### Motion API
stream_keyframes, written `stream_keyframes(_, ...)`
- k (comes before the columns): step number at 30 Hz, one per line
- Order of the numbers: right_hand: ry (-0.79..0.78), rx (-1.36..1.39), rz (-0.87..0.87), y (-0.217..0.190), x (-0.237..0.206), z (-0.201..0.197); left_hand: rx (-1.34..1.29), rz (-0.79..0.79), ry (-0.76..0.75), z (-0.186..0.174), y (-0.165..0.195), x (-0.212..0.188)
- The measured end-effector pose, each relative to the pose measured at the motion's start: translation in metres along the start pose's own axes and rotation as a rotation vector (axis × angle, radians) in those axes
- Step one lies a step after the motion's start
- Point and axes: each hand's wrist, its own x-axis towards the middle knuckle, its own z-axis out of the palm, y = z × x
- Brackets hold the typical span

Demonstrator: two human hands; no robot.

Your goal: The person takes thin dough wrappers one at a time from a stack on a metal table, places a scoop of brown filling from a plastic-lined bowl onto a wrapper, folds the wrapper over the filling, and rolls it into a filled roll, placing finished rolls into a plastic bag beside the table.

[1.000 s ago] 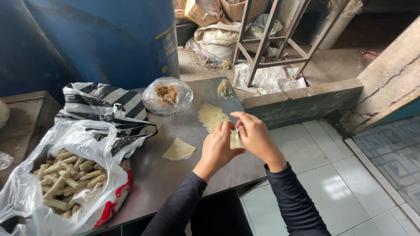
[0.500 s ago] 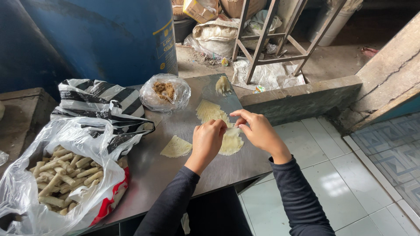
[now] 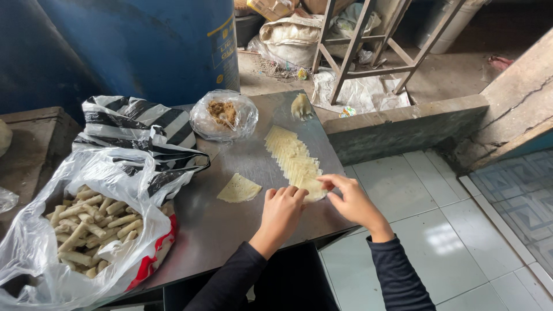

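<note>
A fanned row of thin pale wrapper sheets (image 3: 291, 155) lies on the grey metal table (image 3: 230, 230). My left hand (image 3: 282, 213) rests on the table with its fingertips on the near end of the row. My right hand (image 3: 351, 198) pinches the nearest sheet at that same end. One single quarter-round wrapper (image 3: 239, 188) lies alone to the left of my hands. A clear bag of brown filling (image 3: 223, 114) stands at the far side of the table, and a small lump of pale dough (image 3: 300, 106) sits by the far edge.
A large clear plastic bag of several rolled sticks (image 3: 86, 222) lies at the left. Behind it is a black-and-white striped bag (image 3: 135, 124). A blue drum (image 3: 144, 46) stands at the back, with a metal stool frame (image 3: 368, 40) and sacks beyond. Tiled floor (image 3: 449, 230) lies to the right.
The wrapper stack, held up between both hands a second ago, now lies spread in a fanned row on the table. Both hands have come down to its near end.
</note>
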Motion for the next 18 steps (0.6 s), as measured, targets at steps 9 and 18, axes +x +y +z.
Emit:
stream_keyframes(9,-0.188,0.073,-0.149,-0.056,0.034,0.087,0.355,-0.497,0.174,-0.107,-0.114,-0.049)
stream_keyframes(18,0.057,-1.246,-0.793,-0.112,0.090,0.200,0.251,-0.542,0.150,-0.142,-0.168,-0.071)
